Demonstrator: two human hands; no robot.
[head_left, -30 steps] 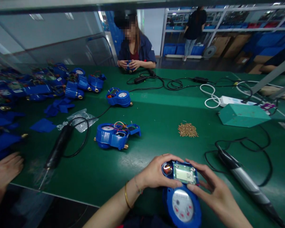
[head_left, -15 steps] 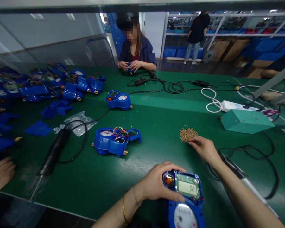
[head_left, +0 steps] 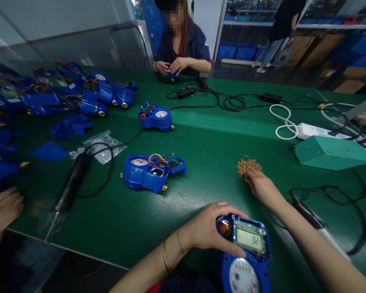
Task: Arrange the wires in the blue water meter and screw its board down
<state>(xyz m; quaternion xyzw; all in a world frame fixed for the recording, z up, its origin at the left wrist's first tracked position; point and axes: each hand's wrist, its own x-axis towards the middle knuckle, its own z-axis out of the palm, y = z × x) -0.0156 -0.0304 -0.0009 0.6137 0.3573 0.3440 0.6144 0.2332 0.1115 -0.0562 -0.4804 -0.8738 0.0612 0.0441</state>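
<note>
My left hand is closed around a blue water meter at the bottom of the view, thumb across its front. The meter's housing is uncovered, showing a green circuit board with a lit display above a round white dial. My right hand reaches to the near edge of a small heap of brass-coloured screws. Its fingers are pinched together there; whatever they hold is hidden. Left of the heap lies another blue meter with its lid raised and coloured wires exposed.
A black electric screwdriver lies at left near a plastic bag; another corded tool lies beside my right forearm. Blue meters crowd the far left. A co-worker's hand rests at the left edge; another person sits opposite. A green block stands right.
My view has tilted down and shifted slightly left. The fingers of my right hand have curled further in at the screw heap. My left hand keeps hold of the water meter.
</note>
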